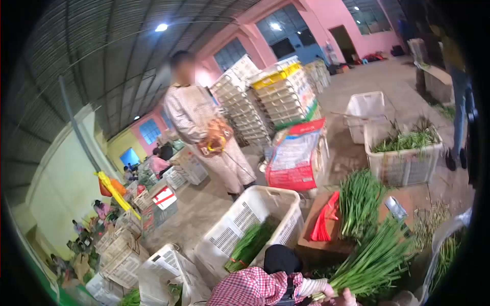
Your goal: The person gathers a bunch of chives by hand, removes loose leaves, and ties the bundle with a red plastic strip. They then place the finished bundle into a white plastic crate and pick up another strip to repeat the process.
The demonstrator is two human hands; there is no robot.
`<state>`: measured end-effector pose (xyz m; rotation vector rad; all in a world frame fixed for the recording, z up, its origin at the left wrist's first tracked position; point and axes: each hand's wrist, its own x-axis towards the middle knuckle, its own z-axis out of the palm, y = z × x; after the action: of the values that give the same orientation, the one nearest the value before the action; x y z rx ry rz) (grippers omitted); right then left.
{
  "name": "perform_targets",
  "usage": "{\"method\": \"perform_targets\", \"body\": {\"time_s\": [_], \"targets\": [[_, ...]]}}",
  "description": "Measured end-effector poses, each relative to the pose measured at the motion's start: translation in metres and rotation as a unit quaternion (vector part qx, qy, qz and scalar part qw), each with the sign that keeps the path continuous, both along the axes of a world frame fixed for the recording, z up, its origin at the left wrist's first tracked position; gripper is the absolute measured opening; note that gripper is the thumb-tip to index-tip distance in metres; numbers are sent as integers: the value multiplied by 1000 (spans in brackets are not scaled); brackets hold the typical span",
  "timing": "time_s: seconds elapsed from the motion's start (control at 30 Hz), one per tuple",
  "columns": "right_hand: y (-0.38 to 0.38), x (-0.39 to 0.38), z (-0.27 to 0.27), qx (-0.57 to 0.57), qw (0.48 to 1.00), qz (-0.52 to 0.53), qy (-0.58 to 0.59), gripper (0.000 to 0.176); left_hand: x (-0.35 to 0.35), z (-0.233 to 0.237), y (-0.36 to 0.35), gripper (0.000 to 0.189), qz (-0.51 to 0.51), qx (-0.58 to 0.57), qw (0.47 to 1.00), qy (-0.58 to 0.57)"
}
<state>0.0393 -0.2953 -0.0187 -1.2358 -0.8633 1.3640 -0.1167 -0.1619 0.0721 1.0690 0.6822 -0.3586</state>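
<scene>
At the bottom edge, my left hand (pixel 325 291), below a red-and-white checked sleeve, is closed round the pale stem ends of a loose bunch of chives (pixel 375 260). My right hand (pixel 348 298) is at the same stem ends, its fingers bent against them and partly cut off by the frame. The long green leaves fan out up and to the right. Beyond them, another pile of chives (pixel 360 201) lies on a brown board (pixel 311 244), beside a bundle of red strips (pixel 325 220). A small silver-grey object (pixel 395 207) stands behind the leaves.
A white crate (pixel 214 239) left of my hands holds a tied green bundle (pixel 250 247). Another crate (pixel 403 166) with loose greens stands at the back right. A person (pixel 199 122) stands beyond the crates, near stacked crates (pixel 283 94) and a red-and-white sack (pixel 296 158).
</scene>
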Motion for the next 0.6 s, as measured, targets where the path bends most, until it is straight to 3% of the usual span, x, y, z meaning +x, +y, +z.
{"method": "perform_targets", "body": {"time_s": [0.07,0.13,0.17,0.2,0.27,0.33,0.37,0.4,0.43,0.47,0.5,0.53,0.6], "targets": [[9,-5,-79,-15,941,-46,336,51,-27,-14,17,43,-135,99,974,-154],[9,-15,-72,-46,856,-26,514,53,-29,51,10,56,-233,278,862,-353],[9,-18,-89,-55,856,-58,511,53,-45,-12,20,63,-239,260,866,-354],[12,-19,-76,-50,856,-59,511,53,-46,-13,21,67,-273,258,848,-373],[10,-27,-10,53,914,-78,395,54,-53,-27,17,65,-253,227,862,-376],[-2,-21,35,-5,941,-67,331,45,-35,45,-6,62,-270,253,759,-536],[-2,-19,20,-47,957,-68,277,42,-61,-25,4,55,-222,245,868,-371],[1,-25,38,-33,945,-80,314,40,-63,-24,3,49,-215,32,965,-145],[10,-32,44,20,935,-83,344,49,-28,73,-40,33,71,-150,983,-74],[10,-32,47,73,924,-90,364,61,-32,58,-34,47,69,-191,976,-72],[6,-30,59,99,908,-70,402,57,-35,35,-34,50,54,-218,972,-65],[9,-27,75,134,889,-32,437,54,-33,37,-32,52,56,-221,973,-41],[10,-29,97,139,873,-63,464,60,-37,38,-34,47,79,-201,976,-4]]}}
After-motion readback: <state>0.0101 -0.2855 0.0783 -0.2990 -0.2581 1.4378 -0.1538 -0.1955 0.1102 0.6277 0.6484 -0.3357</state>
